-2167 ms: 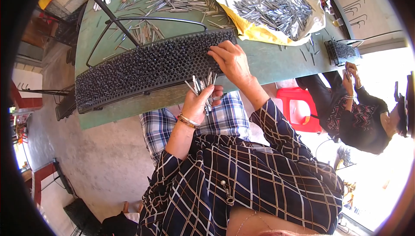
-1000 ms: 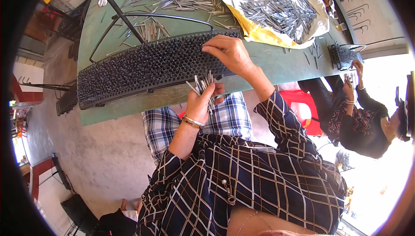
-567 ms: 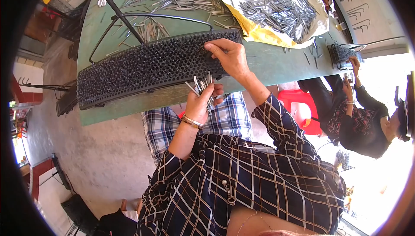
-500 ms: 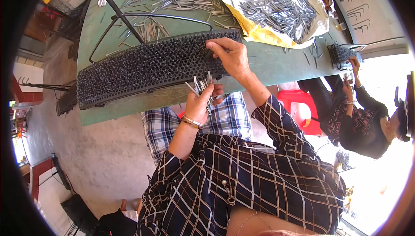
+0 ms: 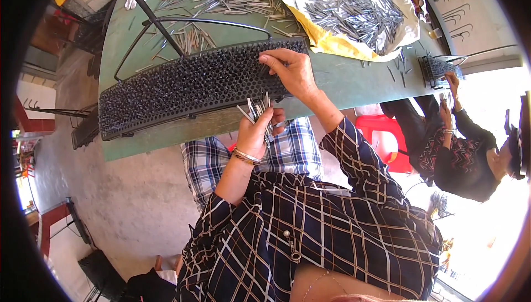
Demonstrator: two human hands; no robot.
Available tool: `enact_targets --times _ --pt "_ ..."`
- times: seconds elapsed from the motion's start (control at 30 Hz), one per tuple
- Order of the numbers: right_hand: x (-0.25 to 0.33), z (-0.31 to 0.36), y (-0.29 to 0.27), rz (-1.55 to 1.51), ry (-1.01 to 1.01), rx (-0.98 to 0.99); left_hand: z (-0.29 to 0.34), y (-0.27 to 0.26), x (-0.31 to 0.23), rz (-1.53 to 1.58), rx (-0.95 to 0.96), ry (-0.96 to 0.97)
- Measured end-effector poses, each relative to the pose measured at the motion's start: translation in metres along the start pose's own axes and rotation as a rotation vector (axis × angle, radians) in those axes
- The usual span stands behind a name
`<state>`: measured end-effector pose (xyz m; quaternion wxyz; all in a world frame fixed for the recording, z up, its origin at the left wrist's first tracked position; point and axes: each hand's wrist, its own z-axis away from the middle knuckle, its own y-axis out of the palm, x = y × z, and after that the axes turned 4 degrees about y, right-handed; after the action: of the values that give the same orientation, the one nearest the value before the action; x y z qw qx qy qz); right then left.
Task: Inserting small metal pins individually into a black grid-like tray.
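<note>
A bundle of thin metal strips [image 5: 255, 109] fans out above my left hand [image 5: 253, 136], whose fingers are closed round it just below the near edge of the rack. The long black rack [image 5: 188, 86] is full of small round holes; across its left and middle many holes hold dark upright pieces, while bare holes show toward the right. My right hand [image 5: 298, 75] is over the rack's right part, thumb and forefinger pinched together. What lies between those fingertips is too small and dark to make out.
Loose metal strips [image 5: 238, 0] lie scattered over the green table [image 5: 343, 83]. A white and yellow sack [image 5: 310, 28] behind the rack bears a heap of strips. A black metal frame [image 5: 166, 36] rises from the rack. To the right, another person [image 5: 459, 152] works at a smaller rack [image 5: 441, 69].
My right hand has shifted slightly left over the rack, still pinched. My left hand keeps its bundle of strips in nearly the same place.
</note>
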<state>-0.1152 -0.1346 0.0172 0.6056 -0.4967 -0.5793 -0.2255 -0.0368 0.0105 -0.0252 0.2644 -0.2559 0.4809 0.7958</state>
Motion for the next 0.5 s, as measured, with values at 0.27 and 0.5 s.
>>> enact_targets --times 0.27,0.5 --pt "0.003 -0.009 -0.012 0.160 -0.167 0.122 0.001 0.002 0.000 -0.002 -0.004 -0.010" --pt "0.003 -0.014 -0.010 0.275 -0.426 0.176 0.000 -0.001 0.001 -0.010 -0.005 -0.015"
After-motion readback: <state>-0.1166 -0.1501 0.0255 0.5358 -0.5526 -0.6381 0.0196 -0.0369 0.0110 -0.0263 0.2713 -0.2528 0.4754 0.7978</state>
